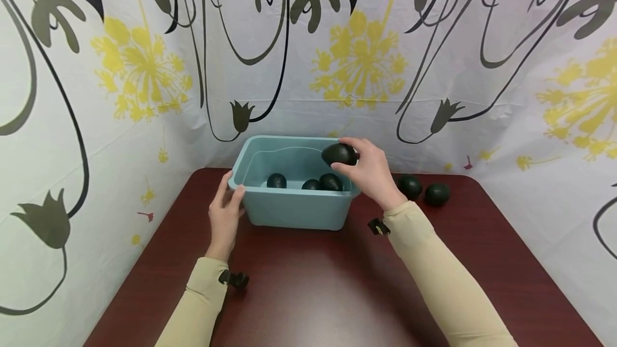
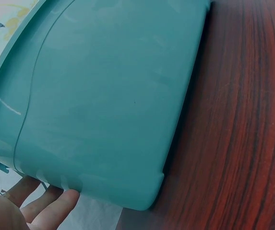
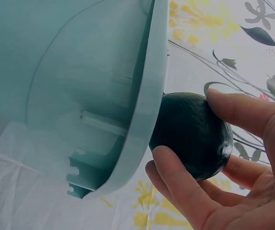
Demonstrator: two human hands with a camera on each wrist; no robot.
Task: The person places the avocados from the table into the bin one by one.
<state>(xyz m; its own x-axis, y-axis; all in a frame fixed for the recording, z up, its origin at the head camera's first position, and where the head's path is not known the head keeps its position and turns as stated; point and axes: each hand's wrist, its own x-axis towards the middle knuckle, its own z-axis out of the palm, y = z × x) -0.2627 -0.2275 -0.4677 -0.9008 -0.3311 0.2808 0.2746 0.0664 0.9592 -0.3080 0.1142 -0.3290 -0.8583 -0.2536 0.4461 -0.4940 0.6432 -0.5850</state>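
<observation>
A light blue plastic bin [image 1: 295,210] stands toward the back of the table. My left hand [image 1: 224,224] holds its front left corner, thumb at the rim and fingers along the side wall; in the left wrist view the fingertips [image 2: 70,197] touch that wall. Over the right end of the bin, my right hand [image 1: 370,173] grips a dark green avocado [image 1: 339,154] between thumb and fingers. The right wrist view has this avocado [image 3: 190,136] right by the bin's rim [image 3: 149,91]. Inside lie an avocado [image 1: 277,181] at left and two more [image 1: 330,182] near the right, partly hidden by the front wall.
Two avocados [image 1: 437,195] sit on the dark red-brown wooden table [image 1: 308,283] to the right of the bin, one partly behind my right wrist. A white cloth [image 1: 434,68] with flower patterns hangs behind the table and along its sides.
</observation>
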